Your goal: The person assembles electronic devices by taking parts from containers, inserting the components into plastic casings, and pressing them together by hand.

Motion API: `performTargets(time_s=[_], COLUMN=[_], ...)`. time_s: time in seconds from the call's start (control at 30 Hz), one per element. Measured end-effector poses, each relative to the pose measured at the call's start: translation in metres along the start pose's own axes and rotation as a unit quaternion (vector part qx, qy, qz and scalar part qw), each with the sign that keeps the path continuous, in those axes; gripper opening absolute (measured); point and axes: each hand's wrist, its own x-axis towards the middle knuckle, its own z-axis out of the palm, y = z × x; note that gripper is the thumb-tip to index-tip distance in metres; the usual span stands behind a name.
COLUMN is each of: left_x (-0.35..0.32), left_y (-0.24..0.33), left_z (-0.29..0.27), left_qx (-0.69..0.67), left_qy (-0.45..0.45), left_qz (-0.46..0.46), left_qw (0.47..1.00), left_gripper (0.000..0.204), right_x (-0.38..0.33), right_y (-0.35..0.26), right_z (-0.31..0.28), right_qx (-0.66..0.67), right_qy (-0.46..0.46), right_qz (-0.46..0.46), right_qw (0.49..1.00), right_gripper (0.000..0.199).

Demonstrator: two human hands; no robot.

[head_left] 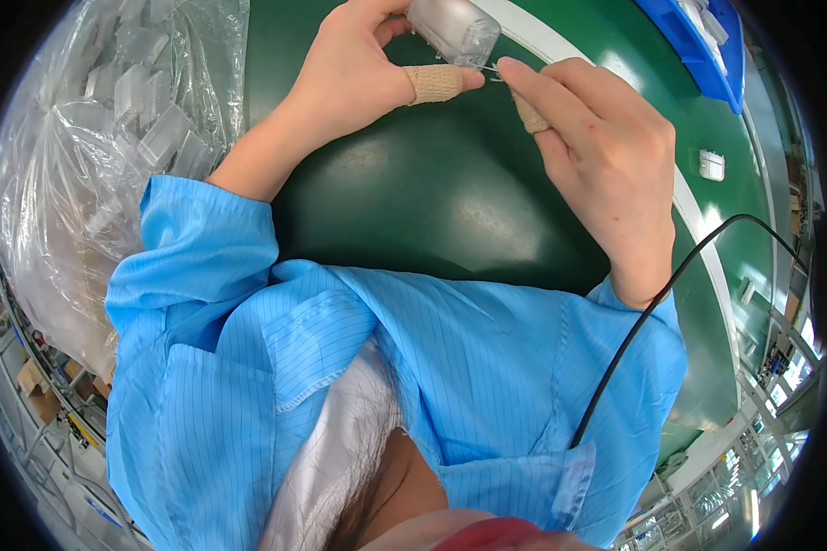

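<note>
At the top middle, a clear, rounded box-shaped plastic part is gripped in my left hand, whose thumb is wrapped in tan tape. My right hand is closed in a pinch just to the right of the part. From its fingertips a thin, pale, wire-like piece reaches the part's lower right end. Whether it is a tool or a strip of the part is too small to tell. Tan tape also wraps a digit of my right hand. Both hands are above the green work surface.
A large clear plastic bag with several translucent box-shaped parts lies at the left. A blue bin holding pale pieces stands at the upper right. Below it lies a small clear part. A black cable curves past my right forearm.
</note>
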Motion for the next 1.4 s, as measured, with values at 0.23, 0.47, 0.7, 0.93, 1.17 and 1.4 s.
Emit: performTargets(time_s=[0.23,0.47,0.7,0.93,1.17,1.4], left_x=[0.0,-0.001,0.0,-0.005,0.0,-0.011], left_y=[-0.012,0.024,0.017,0.009,0.016,0.002], left_z=[-0.004,-0.003,-0.012,-0.01,-0.01,0.0], left_qx=[-0.073,-0.038,-0.186,-0.178,-0.128,0.089], left_qy=[-0.038,0.037,-0.034,-0.111,-0.035,0.028], left_qz=[0.14,-0.17,-0.119,-0.082,-0.256,-0.095], left_qw=[0.987,0.984,0.975,0.974,0.957,0.991], left_gripper=[0.064,0.067,0.07,0.073,0.056,0.03], right_x=[-0.005,-0.002,0.004,-0.003,-0.001,0.002], right_y=[0.006,0.008,0.045,0.046,0.035,0.036], right_z=[0.019,0.021,0.021,0.077,0.07,0.058], right_qx=[-0.052,0.027,0.548,0.865,0.576,0.495], right_qy=[0.079,0.073,-0.255,-0.056,0.058,0.079], right_qz=[-0.028,-0.008,0.185,0.241,0.267,0.216], right_qw=[0.995,0.997,0.775,0.436,0.771,0.838], right_gripper=[0.03,0.029,0.033,0.039,0.035,0.029])
